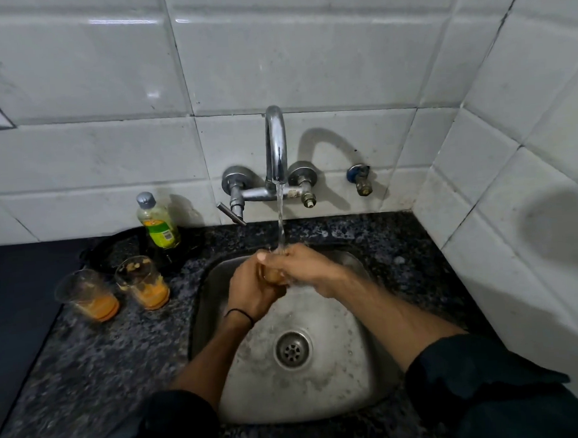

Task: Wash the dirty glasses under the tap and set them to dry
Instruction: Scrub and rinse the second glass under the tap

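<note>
Over the steel sink, a glass sits between both hands, mostly hidden by them. My left hand grips it from the left and my right hand wraps over it from the right. Water runs from the chrome tap onto the hands and glass. Two dirty glasses with orange residue stand on the counter to the left: one further left, the other nearer the sink.
A dish-soap bottle stands behind the dirty glasses on a dark tray. The speckled granite counter surrounds the sink. White tiled walls close in at the back and right. A small valve sticks out right of the tap.
</note>
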The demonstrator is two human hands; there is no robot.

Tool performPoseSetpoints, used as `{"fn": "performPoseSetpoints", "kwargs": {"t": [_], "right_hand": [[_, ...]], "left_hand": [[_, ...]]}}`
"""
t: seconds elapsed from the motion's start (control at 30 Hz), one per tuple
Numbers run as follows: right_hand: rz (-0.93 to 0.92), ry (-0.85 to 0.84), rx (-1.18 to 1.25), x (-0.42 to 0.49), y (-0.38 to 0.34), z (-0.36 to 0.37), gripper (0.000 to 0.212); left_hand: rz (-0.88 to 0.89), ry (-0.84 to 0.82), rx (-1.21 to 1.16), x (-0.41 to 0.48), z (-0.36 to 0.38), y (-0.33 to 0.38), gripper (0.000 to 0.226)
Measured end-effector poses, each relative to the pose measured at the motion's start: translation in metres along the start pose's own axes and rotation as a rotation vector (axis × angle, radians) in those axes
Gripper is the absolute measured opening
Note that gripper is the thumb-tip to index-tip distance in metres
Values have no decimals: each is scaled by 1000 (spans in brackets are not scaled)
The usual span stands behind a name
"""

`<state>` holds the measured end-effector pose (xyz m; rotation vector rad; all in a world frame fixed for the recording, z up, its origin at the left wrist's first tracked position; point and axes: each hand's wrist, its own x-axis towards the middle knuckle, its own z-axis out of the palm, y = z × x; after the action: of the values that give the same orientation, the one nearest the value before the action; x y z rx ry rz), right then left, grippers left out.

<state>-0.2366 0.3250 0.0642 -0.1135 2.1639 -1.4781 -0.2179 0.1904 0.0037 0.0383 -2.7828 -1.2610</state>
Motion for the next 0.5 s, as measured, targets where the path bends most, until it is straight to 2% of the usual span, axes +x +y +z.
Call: {"fn": "performPoseSetpoints", "kwargs": {"t": [0.07,0.1,0.17,0.23,0.27,0.3,0.37,0.43,0.5], "right_hand": [[50,-14,-58,2,-5,1,24],[2,-52,-109,2,-6,-2,21],[-168,-190,-317,0,-6,-11,16],[-264,-294,-515,-3,-2,-15,19],[-267,-301,-496,-3,1,-14,24],[-252,-280,-404,-4,2,-11,25],[-158,-157,-117,-3,0,-3,13],[18,-65,94,1,-5,2,7],[82,-26,79,6,-3,3,13]], "left_hand": [[32,12,-56,-5,6,1,43],[51,-20,-119,-6,5,1,44],[50,-179,-285,-1,-6,-6,51],[32,-353,-393,8,-19,-12,60],[37,-365,-375,10,-24,-12,60],[44,-308,-291,12,-25,-10,58],[52,-137,-146,14,-22,-5,50],[68,-95,-178,7,-16,7,41],[54,-96,-284,-1,-11,14,35]]}}
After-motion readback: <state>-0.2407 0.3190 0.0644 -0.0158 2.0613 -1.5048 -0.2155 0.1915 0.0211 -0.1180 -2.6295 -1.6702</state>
